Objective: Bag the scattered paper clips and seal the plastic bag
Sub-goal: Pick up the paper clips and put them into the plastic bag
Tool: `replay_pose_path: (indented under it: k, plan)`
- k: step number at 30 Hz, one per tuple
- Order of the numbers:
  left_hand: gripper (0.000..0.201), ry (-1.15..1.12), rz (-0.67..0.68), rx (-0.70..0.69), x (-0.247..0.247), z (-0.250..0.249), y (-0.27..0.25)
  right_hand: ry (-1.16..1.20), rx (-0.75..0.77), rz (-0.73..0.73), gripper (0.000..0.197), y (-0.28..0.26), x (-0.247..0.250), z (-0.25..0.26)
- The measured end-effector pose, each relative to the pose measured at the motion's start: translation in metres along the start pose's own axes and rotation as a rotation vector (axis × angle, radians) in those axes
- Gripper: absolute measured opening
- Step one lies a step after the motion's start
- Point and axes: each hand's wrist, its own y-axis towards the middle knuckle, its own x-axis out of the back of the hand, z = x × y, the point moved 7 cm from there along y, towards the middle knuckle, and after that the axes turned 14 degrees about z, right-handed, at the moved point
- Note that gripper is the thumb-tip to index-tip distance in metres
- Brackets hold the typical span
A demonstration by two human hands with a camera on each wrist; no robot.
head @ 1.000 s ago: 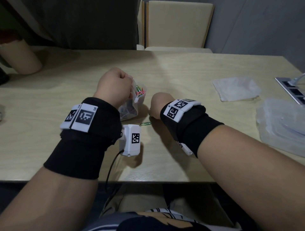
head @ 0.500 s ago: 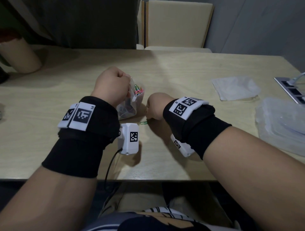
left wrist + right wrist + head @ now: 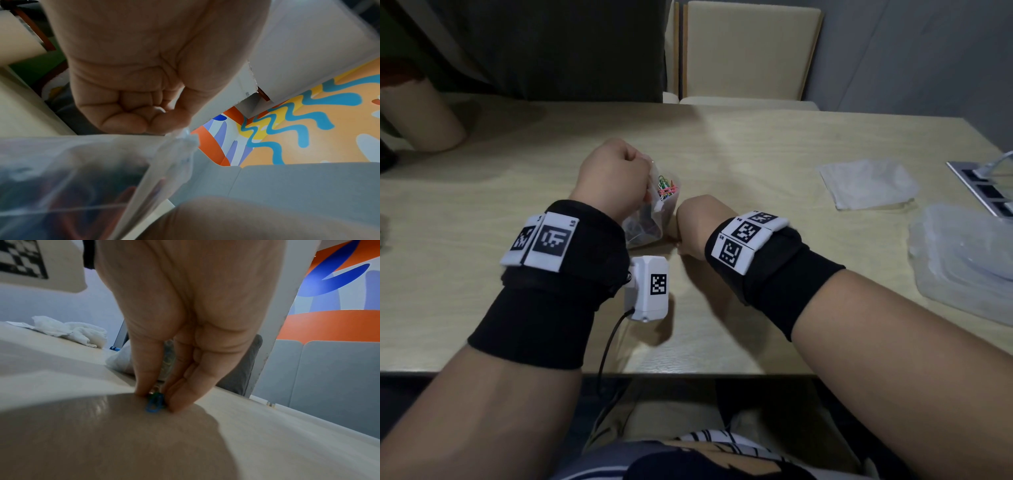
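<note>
A clear plastic bag (image 3: 654, 219) with several coloured paper clips (image 3: 666, 188) inside hangs just above the wooden table (image 3: 756, 164). My left hand (image 3: 616, 181) is curled in a fist and pinches the bag's top edge (image 3: 182, 135); the bag's body (image 3: 72, 178) fills the lower left of the left wrist view. My right hand (image 3: 693, 226) is just right of the bag, fingers pointing down onto the table. In the right wrist view its thumb and fingertips (image 3: 180, 399) pinch a blue and green paper clip (image 3: 155, 404) that lies on the tabletop.
A flat clear bag (image 3: 866, 183) lies at the right, a translucent plastic lid (image 3: 962, 260) nearer the right edge, and a socket strip (image 3: 986, 188) behind it. Another person's arm (image 3: 417, 116) rests at far left. A chair (image 3: 743, 51) stands beyond the table.
My right hand has slid left toward the bag and come down over the green clip that lay on the table. The left hand and bag have barely moved.
</note>
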Motion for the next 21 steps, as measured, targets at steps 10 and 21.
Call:
replay_pose_path:
  k: [10,21]
  plan:
    - [0.021,-0.001,0.012,0.01,-0.001,-0.003,-0.004,0.145,0.138,-0.03,0.024,-0.059,0.014,-0.003]
    - [0.013,-0.003,0.045,0.041,-0.006,-0.008,-0.008,0.274,-0.059,0.101,0.047,-0.045,0.013,-0.034]
